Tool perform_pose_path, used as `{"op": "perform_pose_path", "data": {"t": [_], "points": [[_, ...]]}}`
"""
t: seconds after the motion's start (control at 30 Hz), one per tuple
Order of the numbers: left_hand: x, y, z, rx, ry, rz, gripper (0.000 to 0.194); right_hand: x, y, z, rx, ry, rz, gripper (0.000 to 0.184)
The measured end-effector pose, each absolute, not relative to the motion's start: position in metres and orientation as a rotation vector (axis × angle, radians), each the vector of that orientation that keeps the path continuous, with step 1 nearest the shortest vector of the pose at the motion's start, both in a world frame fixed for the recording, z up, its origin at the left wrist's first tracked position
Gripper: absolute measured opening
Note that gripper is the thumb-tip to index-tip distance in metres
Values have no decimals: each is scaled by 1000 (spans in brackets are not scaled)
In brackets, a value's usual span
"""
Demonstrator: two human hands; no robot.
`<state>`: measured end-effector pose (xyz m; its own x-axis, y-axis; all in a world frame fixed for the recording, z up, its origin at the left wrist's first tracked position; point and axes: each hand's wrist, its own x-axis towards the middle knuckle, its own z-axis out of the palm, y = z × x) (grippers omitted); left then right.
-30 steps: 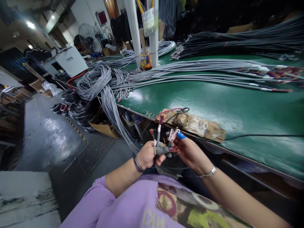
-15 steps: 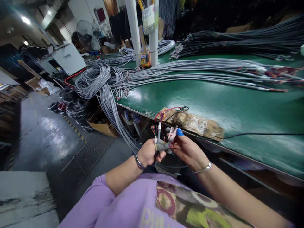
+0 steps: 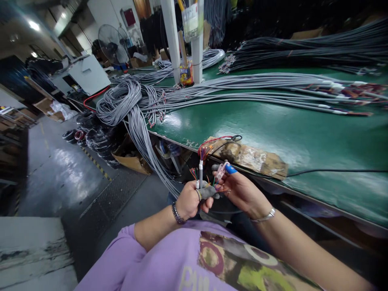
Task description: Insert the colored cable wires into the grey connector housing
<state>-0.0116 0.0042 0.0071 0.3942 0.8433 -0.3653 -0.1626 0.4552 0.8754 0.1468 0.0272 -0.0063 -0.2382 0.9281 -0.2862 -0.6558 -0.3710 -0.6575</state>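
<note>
My left hand (image 3: 188, 199) is closed around a grey cable end (image 3: 200, 171) that stands upright, with thin coloured wires fanning out at its tip. A grey cover sits on its thumb. My right hand (image 3: 239, 190) is right beside it, fingers pinched on the fine coloured wires; a blue cap and a pink one cover two fingertips. Both hands hover in front of the near edge of the green table (image 3: 273, 125), above my lap.
Long bundles of grey cables (image 3: 242, 89) lie across the green table and spill over its left end (image 3: 133, 121). A taped cardboard pad (image 3: 251, 157) with a black wire lies at the table edge. White posts (image 3: 172, 40), a fan (image 3: 110, 42) and boxes stand behind.
Both hands have stayed together on the cable end with only slight shifts; the wires at its tip look a little more spread. The view has moved slightly.
</note>
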Motion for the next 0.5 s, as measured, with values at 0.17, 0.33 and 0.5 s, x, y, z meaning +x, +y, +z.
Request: {"op": "perform_pose_path", "data": {"t": [0.17,0.33,0.5], "points": [[-5,5,8,833,961,800,47,144,24,-6,-815,-541,1757,27],[-1,7,10,796,909,796,44,143,22,-6,-852,-544,1685,36],[0,9,9,782,902,778,47,142,20,-7,-906,-610,1590,32]]}}
